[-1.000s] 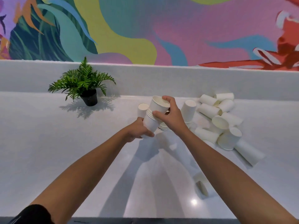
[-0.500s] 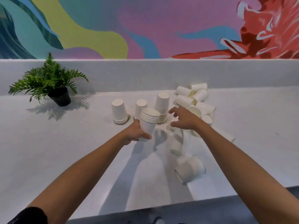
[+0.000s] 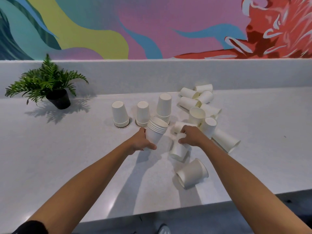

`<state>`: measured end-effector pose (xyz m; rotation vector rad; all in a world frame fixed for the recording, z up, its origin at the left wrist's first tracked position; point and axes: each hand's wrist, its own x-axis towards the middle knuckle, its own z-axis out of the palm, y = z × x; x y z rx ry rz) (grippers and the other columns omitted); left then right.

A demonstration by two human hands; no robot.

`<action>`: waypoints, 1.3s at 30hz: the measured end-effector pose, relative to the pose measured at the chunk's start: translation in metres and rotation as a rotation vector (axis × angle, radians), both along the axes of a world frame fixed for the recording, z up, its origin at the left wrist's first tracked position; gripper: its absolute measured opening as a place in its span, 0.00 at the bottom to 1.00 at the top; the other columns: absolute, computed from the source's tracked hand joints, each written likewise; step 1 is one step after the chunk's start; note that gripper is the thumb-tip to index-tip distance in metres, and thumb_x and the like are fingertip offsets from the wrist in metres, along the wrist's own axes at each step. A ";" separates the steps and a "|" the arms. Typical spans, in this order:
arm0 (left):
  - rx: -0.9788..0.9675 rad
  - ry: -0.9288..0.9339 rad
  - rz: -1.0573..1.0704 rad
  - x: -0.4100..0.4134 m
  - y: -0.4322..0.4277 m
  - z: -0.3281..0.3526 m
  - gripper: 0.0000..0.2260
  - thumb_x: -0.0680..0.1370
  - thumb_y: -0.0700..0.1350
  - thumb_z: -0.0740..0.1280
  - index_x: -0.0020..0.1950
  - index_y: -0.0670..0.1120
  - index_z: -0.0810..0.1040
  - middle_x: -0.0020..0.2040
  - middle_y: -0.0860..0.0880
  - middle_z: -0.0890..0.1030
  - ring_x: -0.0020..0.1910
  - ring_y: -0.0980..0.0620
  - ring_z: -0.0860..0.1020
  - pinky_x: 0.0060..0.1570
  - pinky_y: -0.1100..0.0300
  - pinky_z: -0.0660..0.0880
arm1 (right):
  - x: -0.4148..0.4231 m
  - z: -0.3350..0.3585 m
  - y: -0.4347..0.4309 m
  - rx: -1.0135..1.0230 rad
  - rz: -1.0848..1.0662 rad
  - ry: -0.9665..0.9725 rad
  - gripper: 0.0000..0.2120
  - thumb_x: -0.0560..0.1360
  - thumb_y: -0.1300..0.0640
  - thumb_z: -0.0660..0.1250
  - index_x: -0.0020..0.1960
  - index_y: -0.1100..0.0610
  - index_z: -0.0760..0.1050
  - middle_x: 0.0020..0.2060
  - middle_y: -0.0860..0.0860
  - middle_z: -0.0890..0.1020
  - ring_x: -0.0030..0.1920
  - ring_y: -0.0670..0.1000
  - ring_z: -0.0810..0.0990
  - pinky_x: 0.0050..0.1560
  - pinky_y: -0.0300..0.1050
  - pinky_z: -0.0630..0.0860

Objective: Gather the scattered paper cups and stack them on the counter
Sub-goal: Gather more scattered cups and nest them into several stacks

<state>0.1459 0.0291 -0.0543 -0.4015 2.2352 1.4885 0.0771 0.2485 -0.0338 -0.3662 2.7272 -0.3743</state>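
Left hand [image 3: 141, 141] is wrapped round the base of a nested stack of white paper cups [image 3: 156, 130], mouths up, tilted right, lifted just off the white stone counter [image 3: 67, 149]. Right hand [image 3: 192, 136] has its fingers curled over a single white paper cup lying on its side [image 3: 179, 149]. How firm that grip is cannot be told, since the hand covers the cup's upper end.

Behind the hands, three upside-down stacks stand in a row: left stack [image 3: 120, 114], middle stack [image 3: 143, 114], and the taller right stack [image 3: 164, 107], whose base is partly hidden by the held stack.

A loose pile of white cups [image 3: 202, 105] sits right of the row, up against the back ledge. They overlap, so no exact count is possible. One long cup [image 3: 225, 140] lies at the pile's near side. Another tipped cup [image 3: 192, 173] lies alone near the counter's front edge.

There is open counter to the left, between the row and a small green fern in a black pot [image 3: 50, 85], and wide bare surface far right. A painted mural wall [image 3: 152, 27] rises above the ledge.
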 end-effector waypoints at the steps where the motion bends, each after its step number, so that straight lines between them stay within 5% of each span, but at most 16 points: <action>1: -0.005 -0.001 -0.002 0.000 0.000 -0.001 0.35 0.69 0.39 0.76 0.70 0.46 0.61 0.64 0.45 0.71 0.61 0.45 0.72 0.56 0.50 0.76 | 0.000 0.003 -0.001 -0.043 -0.010 0.010 0.16 0.73 0.57 0.69 0.59 0.61 0.75 0.58 0.57 0.79 0.57 0.56 0.77 0.52 0.44 0.72; 5: -0.036 0.000 0.001 0.002 -0.005 -0.004 0.34 0.69 0.38 0.76 0.69 0.44 0.61 0.63 0.45 0.71 0.61 0.45 0.72 0.56 0.49 0.76 | -0.002 0.016 -0.006 -0.351 -0.146 0.062 0.10 0.74 0.64 0.63 0.53 0.62 0.79 0.52 0.58 0.82 0.48 0.53 0.76 0.46 0.44 0.72; 12: -0.021 0.003 0.017 0.005 -0.014 -0.003 0.36 0.65 0.40 0.77 0.67 0.44 0.63 0.62 0.44 0.73 0.60 0.45 0.73 0.55 0.48 0.78 | 0.014 0.065 -0.038 -0.851 -0.203 0.488 0.06 0.77 0.63 0.61 0.51 0.61 0.75 0.43 0.50 0.78 0.44 0.50 0.75 0.43 0.41 0.70; 20: 0.051 0.109 -0.025 0.005 -0.006 0.008 0.39 0.66 0.37 0.77 0.71 0.48 0.62 0.63 0.46 0.73 0.62 0.45 0.73 0.55 0.47 0.78 | 0.030 0.058 -0.064 -0.530 0.222 0.523 0.08 0.80 0.59 0.58 0.55 0.57 0.74 0.49 0.53 0.82 0.46 0.53 0.79 0.46 0.49 0.75; 27: 0.083 0.143 -0.015 0.002 -0.003 0.011 0.33 0.68 0.35 0.77 0.66 0.51 0.66 0.60 0.46 0.76 0.57 0.48 0.75 0.52 0.49 0.79 | 0.037 0.045 -0.058 -0.383 0.370 0.503 0.13 0.81 0.55 0.55 0.60 0.56 0.74 0.55 0.53 0.80 0.52 0.53 0.77 0.49 0.40 0.69; 31: 0.048 0.118 -0.005 0.004 -0.013 0.012 0.41 0.63 0.41 0.79 0.70 0.49 0.61 0.63 0.46 0.74 0.61 0.45 0.74 0.55 0.45 0.78 | 0.021 0.036 -0.041 -0.554 -0.118 0.597 0.11 0.79 0.55 0.58 0.55 0.58 0.76 0.52 0.54 0.79 0.52 0.55 0.77 0.51 0.48 0.73; 34: 0.018 0.113 0.000 0.006 -0.020 0.012 0.41 0.63 0.40 0.79 0.71 0.48 0.61 0.63 0.47 0.73 0.61 0.45 0.73 0.52 0.49 0.78 | 0.008 0.021 -0.023 -0.364 -0.502 0.364 0.16 0.77 0.57 0.60 0.63 0.62 0.69 0.61 0.60 0.74 0.59 0.61 0.76 0.55 0.50 0.72; 39: -0.038 0.112 -0.015 0.009 -0.028 0.010 0.38 0.66 0.38 0.78 0.70 0.47 0.62 0.60 0.48 0.74 0.59 0.47 0.73 0.44 0.56 0.78 | 0.002 -0.002 -0.007 -0.222 -0.621 0.070 0.26 0.79 0.56 0.59 0.73 0.65 0.58 0.70 0.62 0.68 0.67 0.62 0.71 0.64 0.52 0.69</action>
